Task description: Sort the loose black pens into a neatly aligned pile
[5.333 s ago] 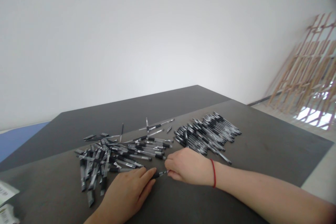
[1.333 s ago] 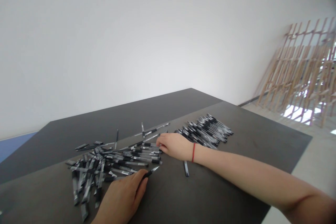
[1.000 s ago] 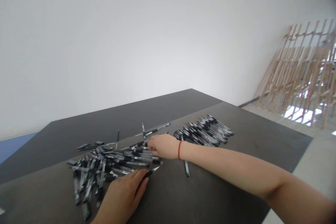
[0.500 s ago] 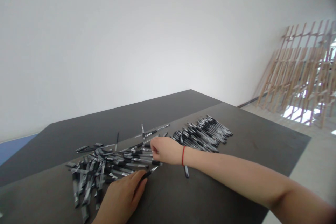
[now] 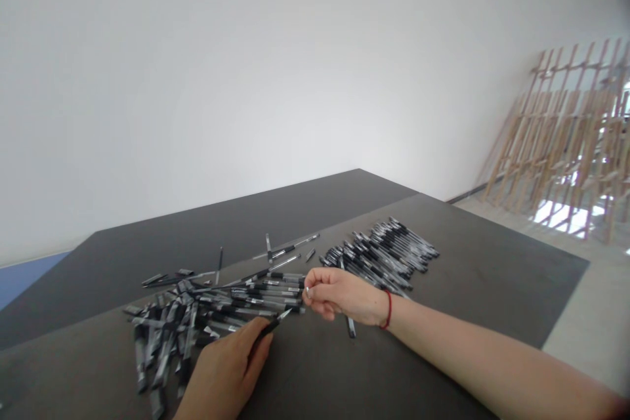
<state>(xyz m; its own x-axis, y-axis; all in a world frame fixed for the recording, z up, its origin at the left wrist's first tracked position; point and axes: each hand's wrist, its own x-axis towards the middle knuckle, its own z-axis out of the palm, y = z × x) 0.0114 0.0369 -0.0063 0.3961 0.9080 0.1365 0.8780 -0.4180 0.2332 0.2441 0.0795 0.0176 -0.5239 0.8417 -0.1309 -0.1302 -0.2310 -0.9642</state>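
Note:
My left hand [image 5: 231, 367] is closed round a black gel pen [image 5: 275, 323], whose bare pointed tip sticks out to the upper right. Just right of that tip, my right hand [image 5: 335, 292] makes a pinch with thumb and forefinger. A small pale, shiny bit [image 5: 308, 290] shows at its fingertips; its kind is too small to tell. Beside and beyond my left hand lies a loose heap of black-and-clear pen parts [image 5: 170, 321]. Pen barrels [image 5: 266, 295] lie roughly side by side between the hands. The wrist above my right hand wears a red string.
Many pens [image 5: 384, 246] lie in a slanted row beyond my right hand. A single pen piece [image 5: 350, 327] lies under my right wrist. Loose pens and a small cap [image 5: 310, 254] are farther back on the dark table [image 5: 467, 262]. Wooden racks [image 5: 566, 138] lean at the right.
My right hand has drawn back to the right and slightly down from the pen barrels, with a small bit now at its fingertips. My left hand and its pen have barely moved.

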